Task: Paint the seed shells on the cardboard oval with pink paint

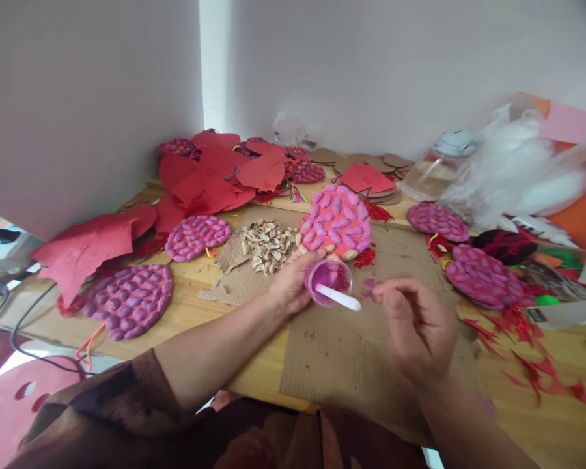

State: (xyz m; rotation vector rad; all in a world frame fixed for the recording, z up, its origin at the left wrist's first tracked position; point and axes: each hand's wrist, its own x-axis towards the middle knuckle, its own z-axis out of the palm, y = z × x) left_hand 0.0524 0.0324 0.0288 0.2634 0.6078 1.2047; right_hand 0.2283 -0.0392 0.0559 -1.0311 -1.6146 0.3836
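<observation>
My left hand (293, 281) grips a small clear cup (328, 281) with magenta paint inside, just above a cardboard sheet (351, 352). A white brush handle (339, 298) lies across the cup's rim. My right hand (417, 326) hovers to the right of the cup with its fingers curled; whether it touches the handle I cannot tell. Just behind the cup a red disc covered with pink-painted shells (336, 221) stands tilted. A pile of unpainted peanut shells (267, 244) lies to the left of it.
Purple shell-covered discs lie around: front left (129, 299), middle left (198, 236), and right (483, 277). Red paper pieces (209, 176) pile at the back left. Brown cardboard rounds (366, 159) and a clear plastic bag (517, 166) sit at the back right. Red scraps (532, 371) litter the wooden table (195, 312).
</observation>
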